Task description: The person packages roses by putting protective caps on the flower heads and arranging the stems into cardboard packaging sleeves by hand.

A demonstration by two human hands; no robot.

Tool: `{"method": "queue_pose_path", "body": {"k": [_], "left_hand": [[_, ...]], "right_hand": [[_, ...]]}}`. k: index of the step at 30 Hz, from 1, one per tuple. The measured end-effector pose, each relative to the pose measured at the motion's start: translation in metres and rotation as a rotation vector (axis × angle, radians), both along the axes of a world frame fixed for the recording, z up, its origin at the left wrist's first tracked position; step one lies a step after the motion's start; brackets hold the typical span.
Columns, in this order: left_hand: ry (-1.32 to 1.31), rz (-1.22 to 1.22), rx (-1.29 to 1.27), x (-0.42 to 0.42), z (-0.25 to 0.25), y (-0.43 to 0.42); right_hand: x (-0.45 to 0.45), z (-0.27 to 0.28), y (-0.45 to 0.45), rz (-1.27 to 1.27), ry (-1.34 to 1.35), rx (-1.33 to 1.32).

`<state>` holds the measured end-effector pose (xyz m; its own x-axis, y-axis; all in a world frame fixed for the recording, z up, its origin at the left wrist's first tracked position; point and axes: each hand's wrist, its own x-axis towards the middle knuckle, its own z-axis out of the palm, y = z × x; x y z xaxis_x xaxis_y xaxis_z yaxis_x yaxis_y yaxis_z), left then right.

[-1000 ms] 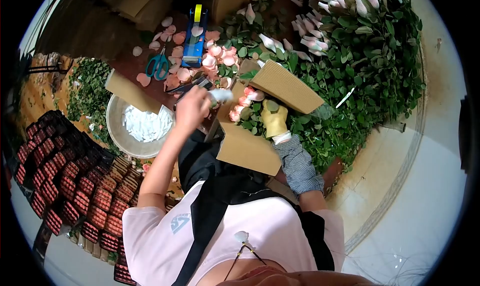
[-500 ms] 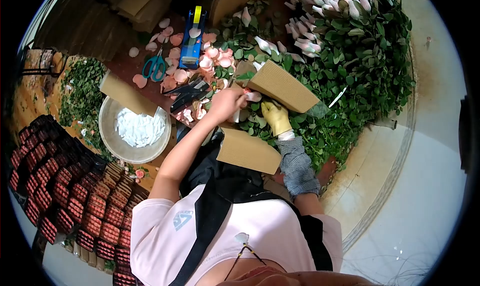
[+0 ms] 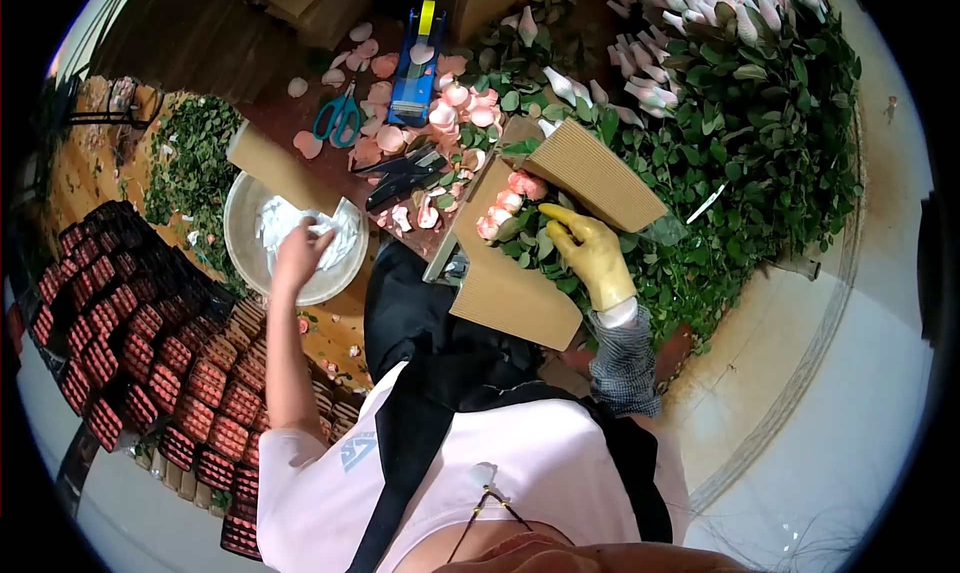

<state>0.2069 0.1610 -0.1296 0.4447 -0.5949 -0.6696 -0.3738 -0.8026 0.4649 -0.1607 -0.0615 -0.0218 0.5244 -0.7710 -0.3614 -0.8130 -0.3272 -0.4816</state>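
Note:
My bare left hand (image 3: pixel 298 257) is down in the round white bowl (image 3: pixel 238 258) among small white tubular pieces (image 3: pixel 335 248). Its fingers are drawn together at the pieces; what they hold, if anything, I cannot make out. My right hand (image 3: pixel 590 253), in a yellow glove, has thumb and forefinger apart beside several pink roses (image 3: pixel 528 185) and their green leaves. No item shows between its fingers. The roses lie on corrugated cardboard (image 3: pixel 515 293), and a folded cardboard flap (image 3: pixel 600 178) stands above my glove.
Beyond the roses lie a black stapler (image 3: pixel 405 176), teal scissors (image 3: pixel 338 121), a blue tape dispenser (image 3: pixel 413 83) and loose petals (image 3: pixel 445 113). White-sleeved buds (image 3: pixel 655 58) on leafy stems (image 3: pixel 740 163) pile up at right. Packed pink rose bundles (image 3: pixel 150 353) stand at lower left.
My left hand has moved from the rose heads leftward into the white bowl. The roses it covered now show on the cardboard. My gloved hand has opened more.

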Motion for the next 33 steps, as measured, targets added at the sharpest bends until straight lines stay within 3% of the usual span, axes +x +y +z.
{"method": "queue_pose_path", "body": {"k": [1,2,3,4,6,8,10,13,16,18,24,26,28,31,32,33], "left_hand": [[0.088,-0.072,-0.105,-0.014,-0.019,-0.012],[0.212,-0.082,-0.303,-0.039,-0.004,-0.038],[0.289,-0.132,-0.444,-0.06,-0.023,-0.053],[0.324,-0.162,-0.479,-0.082,-0.012,-0.075],[0.401,-0.199,-0.524,-0.115,-0.008,-0.108],[0.331,-0.245,-0.555,-0.136,-0.021,-0.128],[0.332,-0.209,-0.637,-0.149,-0.026,-0.137],[0.4,-0.239,-0.596,-0.16,-0.041,-0.138],[0.466,-0.156,-0.597,-0.163,-0.029,-0.136],[0.369,-0.257,-0.481,-0.162,-0.019,-0.134],[0.189,-0.559,-0.466,-0.16,-0.022,-0.146],[-0.004,-0.674,-0.68,-0.16,-0.014,-0.153],[-0.034,-0.763,-0.692,-0.16,-0.023,-0.151],[-0.032,-0.775,-0.593,-0.154,-0.02,-0.148],[-0.048,-0.73,-0.365,-0.154,-0.015,-0.144],[-0.048,-0.722,-0.391,-0.15,-0.014,-0.142]], "right_hand": [[0.011,0.013,0.0,-0.026,-0.114,0.058],[0.018,0.018,0.003,-0.055,-0.228,0.113],[0.026,0.013,0.002,-0.015,-0.214,0.041],[0.023,-0.009,0.001,0.075,-0.105,-0.018],[0.022,-0.054,0.005,0.257,0.392,-0.11],[0.028,-0.088,0.008,0.32,0.59,-0.042],[0.025,-0.096,0.009,0.335,0.589,-0.111],[0.008,-0.104,0.01,0.328,0.384,-0.263],[0.002,-0.11,0.008,0.242,0.269,-0.245],[0.003,-0.11,0.006,0.216,0.239,-0.248],[0.0,-0.111,0.011,0.269,0.23,-0.316],[0.0,-0.115,0.013,0.253,0.285,-0.294],[0.004,-0.11,0.012,0.279,0.335,-0.249],[0.008,-0.102,0.014,0.32,0.252,-0.219],[0.01,-0.101,0.016,0.367,0.245,-0.179],[0.009,-0.101,0.012,0.361,0.268,-0.077]]}}
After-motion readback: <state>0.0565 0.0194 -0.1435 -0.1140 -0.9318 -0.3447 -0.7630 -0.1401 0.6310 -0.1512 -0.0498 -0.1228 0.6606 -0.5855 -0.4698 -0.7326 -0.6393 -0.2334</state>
